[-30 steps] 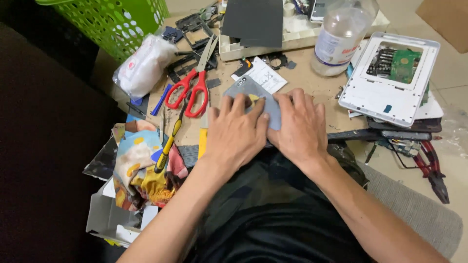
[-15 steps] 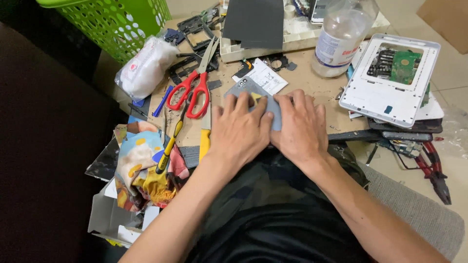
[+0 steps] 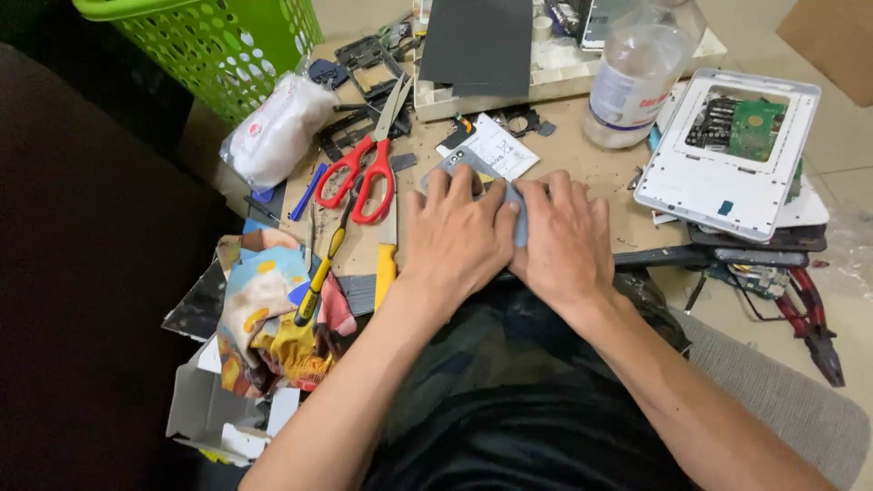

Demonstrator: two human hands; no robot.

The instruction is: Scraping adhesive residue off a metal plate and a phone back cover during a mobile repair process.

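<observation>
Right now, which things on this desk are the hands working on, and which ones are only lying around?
In use:
left hand
right hand
grey phone pressed flat under both hands

Lying about:
red scissors
yellow screwdriver
plastic bottle
white opened casing
green basket
red pliers

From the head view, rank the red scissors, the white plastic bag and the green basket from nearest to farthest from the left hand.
Measured from the left hand:
1. Red scissors, just to its left on the table.
2. White plastic bag, farther left and up, past the scissors.
3. Green basket, at the top left corner, beyond the bag.
</observation>
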